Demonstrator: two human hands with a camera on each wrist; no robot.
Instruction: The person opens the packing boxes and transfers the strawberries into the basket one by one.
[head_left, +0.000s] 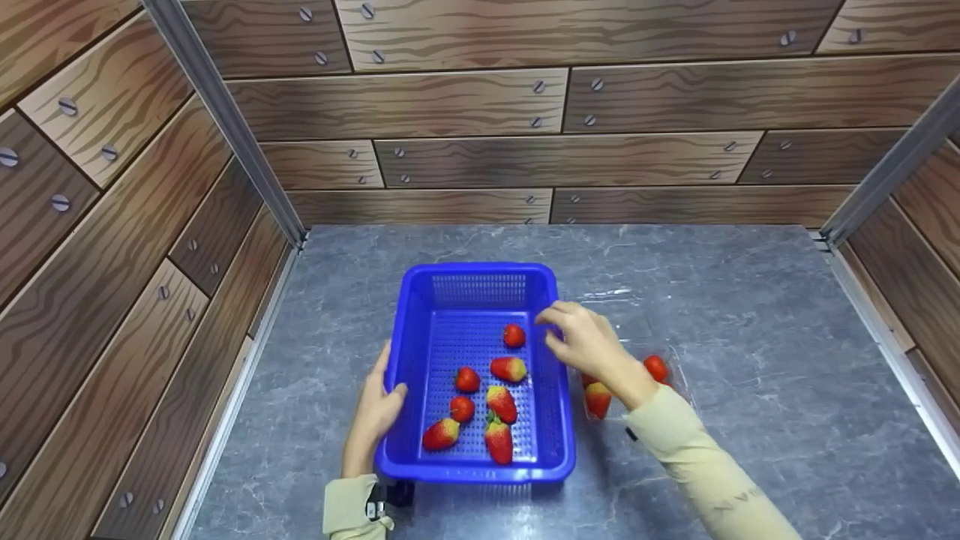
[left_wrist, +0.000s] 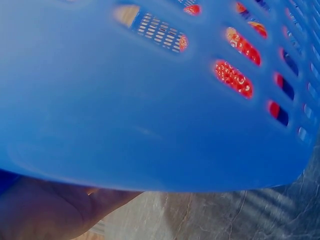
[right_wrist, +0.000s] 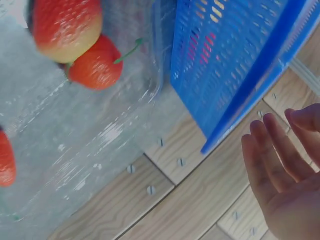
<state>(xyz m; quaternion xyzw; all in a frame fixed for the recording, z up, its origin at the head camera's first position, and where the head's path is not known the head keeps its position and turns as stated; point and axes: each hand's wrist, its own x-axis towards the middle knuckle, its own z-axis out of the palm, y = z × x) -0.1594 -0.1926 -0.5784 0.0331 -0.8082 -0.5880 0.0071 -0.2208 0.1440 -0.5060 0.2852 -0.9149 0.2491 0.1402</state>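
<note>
A blue plastic basket [head_left: 480,474] with perforated walls holds several strawberries [head_left: 501,405], red with some yellowish tops. My left hand [head_left: 377,409] grips the basket's left side, its thumb at the rim; in the left wrist view part of that hand [left_wrist: 50,212] shows under the basket's blue wall [left_wrist: 130,115]. Over the basket's right rim hovers my right hand [head_left: 589,341], fingers slightly bent. Nothing is between the fingers of the right hand [right_wrist: 290,170] in the right wrist view. Under the right forearm sits a clear plastic box [head_left: 679,375], partly hidden, with strawberries [head_left: 598,401] in it.
A grey marbled tabletop [head_left: 787,360] lies under everything. Wood-patterned panels [head_left: 465,105] stand at the back and both sides, joined by metal corner posts [head_left: 225,112].
</note>
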